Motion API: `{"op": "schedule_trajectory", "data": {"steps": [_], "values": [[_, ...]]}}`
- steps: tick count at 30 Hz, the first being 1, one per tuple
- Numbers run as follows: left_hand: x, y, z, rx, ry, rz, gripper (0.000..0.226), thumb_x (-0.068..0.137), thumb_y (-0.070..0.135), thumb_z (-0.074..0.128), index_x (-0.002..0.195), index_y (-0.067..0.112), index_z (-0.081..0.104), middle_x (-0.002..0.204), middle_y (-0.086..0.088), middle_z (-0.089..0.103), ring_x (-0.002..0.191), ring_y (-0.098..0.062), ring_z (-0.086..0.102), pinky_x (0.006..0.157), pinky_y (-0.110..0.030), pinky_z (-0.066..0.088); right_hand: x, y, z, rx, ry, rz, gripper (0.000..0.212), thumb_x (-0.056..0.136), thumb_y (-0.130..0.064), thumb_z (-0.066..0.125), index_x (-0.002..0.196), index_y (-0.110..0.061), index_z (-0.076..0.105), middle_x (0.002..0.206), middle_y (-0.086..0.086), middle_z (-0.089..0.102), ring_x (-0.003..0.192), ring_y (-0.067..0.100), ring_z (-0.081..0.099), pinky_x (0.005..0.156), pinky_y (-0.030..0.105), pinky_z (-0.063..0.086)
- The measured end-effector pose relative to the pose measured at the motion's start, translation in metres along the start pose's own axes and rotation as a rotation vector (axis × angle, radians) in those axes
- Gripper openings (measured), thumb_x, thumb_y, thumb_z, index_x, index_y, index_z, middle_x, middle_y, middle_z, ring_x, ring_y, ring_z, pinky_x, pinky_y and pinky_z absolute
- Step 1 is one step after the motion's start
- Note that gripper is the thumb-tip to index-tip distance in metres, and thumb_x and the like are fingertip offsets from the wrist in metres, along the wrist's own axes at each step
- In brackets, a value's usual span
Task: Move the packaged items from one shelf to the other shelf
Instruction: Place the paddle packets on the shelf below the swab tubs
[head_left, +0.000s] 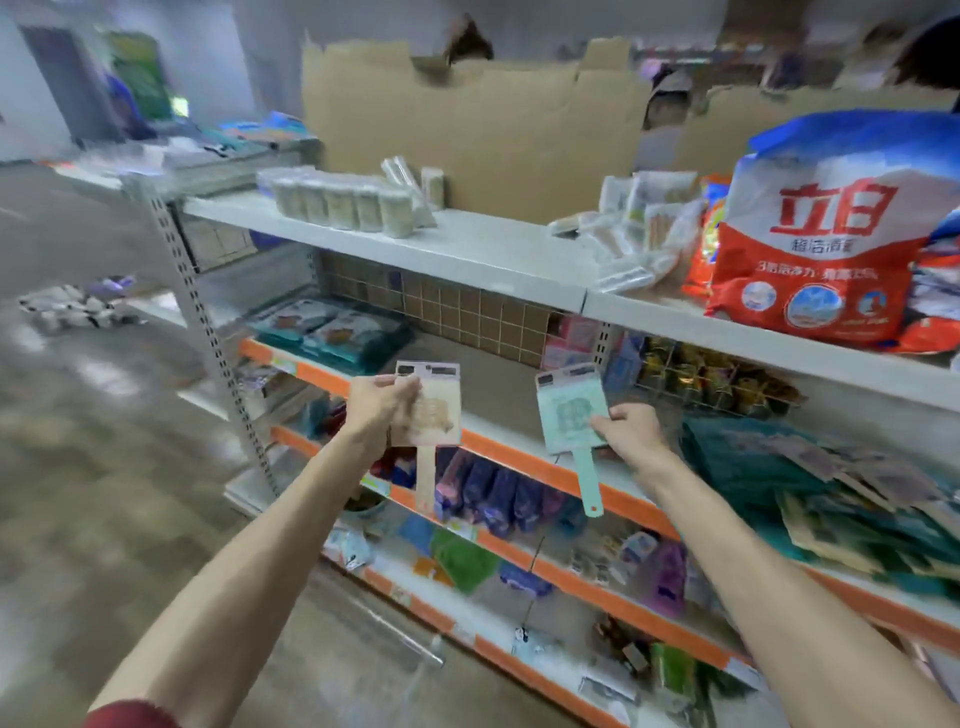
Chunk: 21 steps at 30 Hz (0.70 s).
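The beige packaged item is a flat backing card with a dark header strip, carrying a paddle-shaped article whose pale handle projects below the card; it is held roughly upright, tilted slightly, gripped at its left edge by the left hand. The mint-green packaged item is of the same form, its green handle pointing down and to the right; it is pinched at the card's lower right edge by the right hand. Both items are off any surface, side by side but apart, in front of the orange-edged shelf.
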<state>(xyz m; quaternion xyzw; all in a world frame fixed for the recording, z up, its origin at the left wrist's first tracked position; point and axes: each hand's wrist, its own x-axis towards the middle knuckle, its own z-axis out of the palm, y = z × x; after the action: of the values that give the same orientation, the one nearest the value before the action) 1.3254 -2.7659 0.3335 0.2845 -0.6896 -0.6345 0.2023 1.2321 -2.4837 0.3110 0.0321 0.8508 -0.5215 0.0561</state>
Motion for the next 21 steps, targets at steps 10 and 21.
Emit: {"op": "schedule_trajectory", "data": {"steps": [10,21], "values": [[0.058,-0.054,-0.068,-0.046,-0.233,-0.187,0.021,0.088,0.018,0.071,0.097,-0.001,0.07,0.085,-0.018,0.07,0.063,-0.028,0.065,0.047,-0.028,0.049,-0.014,-0.013,0.093,0.251,-0.026,0.113,0.011,0.095,-0.008,0.059,0.088,-0.003,0.066,0.089,0.007,0.073,0.066,0.011,0.067,0.07,0.031,0.057],[0.217,-0.038,-0.135,0.077,-0.251,-0.094,0.019,0.082,0.017,0.077,0.09,0.001,0.071,0.083,-0.02,0.073,0.069,-0.029,0.068,0.066,-0.038,0.055,0.081,-0.053,0.211,0.318,0.006,0.131,0.014,0.094,-0.009,0.061,0.094,0.002,0.069,0.092,0.008,0.074,0.074,0.013,0.068,0.07,0.027,0.058]]}}
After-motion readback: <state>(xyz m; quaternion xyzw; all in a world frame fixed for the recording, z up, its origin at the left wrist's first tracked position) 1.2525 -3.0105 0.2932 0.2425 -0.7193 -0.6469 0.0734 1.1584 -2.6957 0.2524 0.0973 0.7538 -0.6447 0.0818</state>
